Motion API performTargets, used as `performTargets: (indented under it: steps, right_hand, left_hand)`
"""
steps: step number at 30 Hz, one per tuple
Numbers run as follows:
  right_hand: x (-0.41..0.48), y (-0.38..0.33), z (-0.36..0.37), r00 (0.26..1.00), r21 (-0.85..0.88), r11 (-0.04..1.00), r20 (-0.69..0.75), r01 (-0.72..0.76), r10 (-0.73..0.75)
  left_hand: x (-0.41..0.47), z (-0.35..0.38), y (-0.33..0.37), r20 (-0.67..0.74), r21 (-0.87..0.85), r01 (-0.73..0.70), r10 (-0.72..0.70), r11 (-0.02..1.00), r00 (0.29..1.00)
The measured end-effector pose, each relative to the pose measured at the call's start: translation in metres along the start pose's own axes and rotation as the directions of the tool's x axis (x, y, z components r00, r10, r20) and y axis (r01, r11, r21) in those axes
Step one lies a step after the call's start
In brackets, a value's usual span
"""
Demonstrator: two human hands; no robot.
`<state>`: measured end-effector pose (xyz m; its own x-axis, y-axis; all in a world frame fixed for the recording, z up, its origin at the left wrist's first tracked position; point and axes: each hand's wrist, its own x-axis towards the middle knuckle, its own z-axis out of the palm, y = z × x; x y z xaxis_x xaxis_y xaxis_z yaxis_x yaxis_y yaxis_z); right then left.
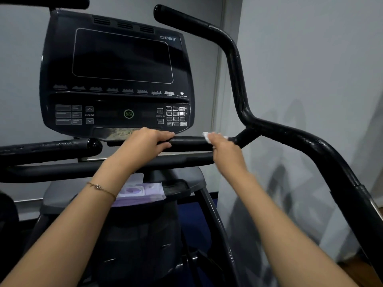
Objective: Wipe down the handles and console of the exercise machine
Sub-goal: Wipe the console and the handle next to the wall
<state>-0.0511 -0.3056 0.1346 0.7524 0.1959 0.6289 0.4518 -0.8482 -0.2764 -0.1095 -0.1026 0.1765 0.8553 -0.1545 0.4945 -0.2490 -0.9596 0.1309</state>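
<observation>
Below the console (118, 75), the left hand (143, 146) curls around the crossbar (188, 141). At the crossbar's right end, the blurred right hand (223, 150) clutches a mostly hidden white wipe (207, 136), just beside the tall curved handle (234, 59). Bare crossbar lies between the hands.

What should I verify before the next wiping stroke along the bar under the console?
1. White wipe held in the right hand: ok.
2. Wipe in contact with the black horizontal bar near its right junction: ok, though the hand is blurred.
3. Path leftward along the bar free: not ok; the left hand grips the same bar.
4. Wipe damp enough: cannot tell.
5. Black console already wiped: cannot tell.
6. Purple wipes pack within reach on the grey tray: ok.
</observation>
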Motion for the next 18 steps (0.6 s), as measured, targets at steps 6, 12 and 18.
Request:
performTargets:
  steps: [6, 12, 18]
  right_hand:
    - [-0.01, -0.016, 0.01, 0.981, 0.07, 0.98, -0.072, 0.185, -0.18]
    - [0.019, -0.013, -0.019, 0.996, -0.116, 0.993, 0.088, -0.018, 0.028]
    - [0.093, -0.016, -0.047, 0.947, 0.668, 0.715, -0.047, -0.207, 0.318]
  left_hand:
    - [-0.001, 0.0, 0.003, -0.007, -0.015, 0.029, -0.029, 0.999, 1.0]
    - [0.021, -0.021, 0.005, 0.12, -0.001, 0.071, -0.07, 0.997, 0.99]
    - [0.075, -0.051, 0.005, 0.121, 0.071, 0.067, -0.075, 0.995, 0.99]
